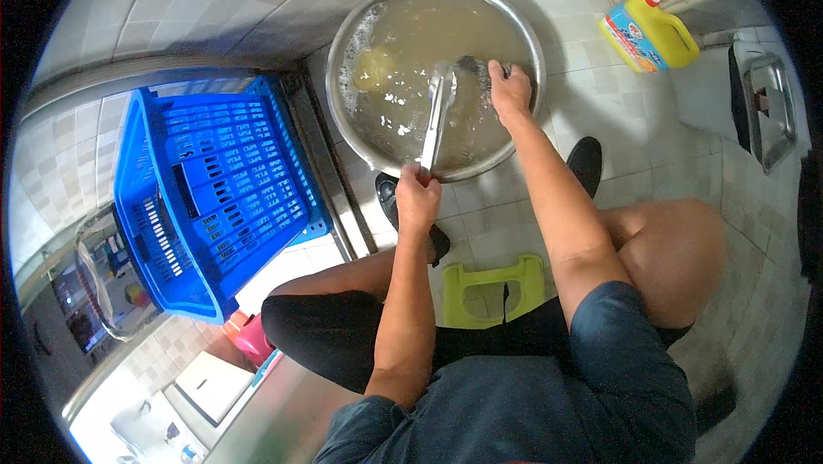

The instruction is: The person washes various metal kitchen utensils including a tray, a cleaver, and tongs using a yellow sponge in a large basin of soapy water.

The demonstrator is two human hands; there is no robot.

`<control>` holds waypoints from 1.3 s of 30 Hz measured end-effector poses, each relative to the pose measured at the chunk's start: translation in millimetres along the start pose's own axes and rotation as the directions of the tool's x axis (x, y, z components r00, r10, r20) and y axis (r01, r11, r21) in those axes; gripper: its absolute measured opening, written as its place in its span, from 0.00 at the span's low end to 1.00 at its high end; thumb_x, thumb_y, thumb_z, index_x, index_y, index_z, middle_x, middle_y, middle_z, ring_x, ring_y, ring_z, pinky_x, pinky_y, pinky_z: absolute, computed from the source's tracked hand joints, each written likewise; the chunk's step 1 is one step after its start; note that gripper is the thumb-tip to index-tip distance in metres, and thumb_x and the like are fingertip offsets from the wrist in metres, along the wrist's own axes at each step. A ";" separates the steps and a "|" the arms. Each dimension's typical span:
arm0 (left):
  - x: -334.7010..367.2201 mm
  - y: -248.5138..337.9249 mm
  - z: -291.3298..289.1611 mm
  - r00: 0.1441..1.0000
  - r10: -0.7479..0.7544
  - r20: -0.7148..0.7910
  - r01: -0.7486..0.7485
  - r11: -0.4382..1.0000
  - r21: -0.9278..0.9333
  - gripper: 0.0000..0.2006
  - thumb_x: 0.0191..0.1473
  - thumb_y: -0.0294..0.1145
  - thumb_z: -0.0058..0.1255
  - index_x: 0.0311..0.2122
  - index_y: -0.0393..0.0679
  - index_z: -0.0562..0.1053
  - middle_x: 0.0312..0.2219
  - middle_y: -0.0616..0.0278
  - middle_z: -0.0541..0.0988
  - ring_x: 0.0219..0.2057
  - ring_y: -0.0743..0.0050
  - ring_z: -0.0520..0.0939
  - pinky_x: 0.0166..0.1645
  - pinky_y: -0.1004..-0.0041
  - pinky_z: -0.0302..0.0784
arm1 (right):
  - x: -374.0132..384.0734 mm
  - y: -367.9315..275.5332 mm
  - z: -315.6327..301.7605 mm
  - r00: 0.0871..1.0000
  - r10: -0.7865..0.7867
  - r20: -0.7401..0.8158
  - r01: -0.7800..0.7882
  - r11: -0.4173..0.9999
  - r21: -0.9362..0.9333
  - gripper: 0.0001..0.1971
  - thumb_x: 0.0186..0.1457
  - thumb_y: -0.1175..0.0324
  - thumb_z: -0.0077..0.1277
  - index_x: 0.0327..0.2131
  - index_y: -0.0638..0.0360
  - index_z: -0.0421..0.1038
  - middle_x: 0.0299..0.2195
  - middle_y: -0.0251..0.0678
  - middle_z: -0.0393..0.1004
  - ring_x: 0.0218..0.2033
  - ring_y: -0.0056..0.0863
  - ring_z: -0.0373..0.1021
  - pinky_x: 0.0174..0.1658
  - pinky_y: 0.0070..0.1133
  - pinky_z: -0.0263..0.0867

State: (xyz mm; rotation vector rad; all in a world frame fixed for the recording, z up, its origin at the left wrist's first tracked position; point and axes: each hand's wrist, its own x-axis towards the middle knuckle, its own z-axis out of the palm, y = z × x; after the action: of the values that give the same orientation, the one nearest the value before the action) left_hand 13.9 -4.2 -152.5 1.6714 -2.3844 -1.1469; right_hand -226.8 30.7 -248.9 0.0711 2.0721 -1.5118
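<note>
A wide metal basin (537,78) of cloudy, sudsy water (480,23) stands on the floor in front of me. My left hand (417,200) is closed around the near end of long metal tongs (435,117), whose far end reaches over the water. At the basin's right side, my right hand (509,89) is closed on a dark, rough-looking scouring pad (471,66) close to the tongs' tip; part of the pad is hidden by the fingers and the murky water. A pale yellow rounded thing (375,68) shows through the water on the left, its kind unclear.
To the left stands a blue plastic crate (231,173) tilted on its side by a metal frame (321,155). A yellow detergent jug (649,31) with a red pump sits at the far right. Under my legs is a lime-green stool (493,274). A metal tray (776,113) is farther right.
</note>
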 end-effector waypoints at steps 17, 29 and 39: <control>23.1 15.4 10.6 0.988 0.057 -0.143 -0.081 0.983 -0.165 0.13 0.41 0.24 0.57 0.33 0.32 0.69 0.32 0.47 0.70 0.33 0.48 0.73 0.42 0.61 0.70 | -90.2 -32.0 14.3 0.582 -0.120 0.804 0.547 0.790 -0.278 0.12 0.41 0.68 0.56 0.31 0.65 0.76 0.34 0.53 0.76 0.35 0.48 0.73 0.41 0.35 0.68; 11.5 24.1 14.7 0.963 0.218 -0.156 -0.231 0.970 -0.070 0.18 0.38 0.18 0.52 0.39 0.30 0.67 0.36 0.45 0.66 0.36 0.43 0.71 0.46 0.59 0.69 | -85.4 -45.9 18.5 0.585 0.122 0.802 0.590 0.615 -0.524 0.17 0.42 0.67 0.56 0.38 0.64 0.77 0.37 0.54 0.78 0.42 0.49 0.75 0.47 0.38 0.70; 11.4 9.5 23.2 0.967 0.236 -0.097 -0.233 0.971 0.051 0.16 0.43 0.25 0.57 0.39 0.32 0.69 0.32 0.51 0.72 0.32 0.56 0.77 0.40 0.64 0.73 | -38.0 -28.7 1.6 0.965 -0.221 0.141 0.258 0.713 -0.652 0.15 0.52 0.66 0.54 0.41 0.64 0.70 0.42 0.52 0.73 0.46 0.50 0.70 0.49 0.39 0.67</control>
State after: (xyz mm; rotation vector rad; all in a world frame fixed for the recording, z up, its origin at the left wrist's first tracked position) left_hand -8.0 0.8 -168.5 1.3725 -2.4713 -0.9595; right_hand -204.7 29.7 -206.8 -0.5297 2.5273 -0.7875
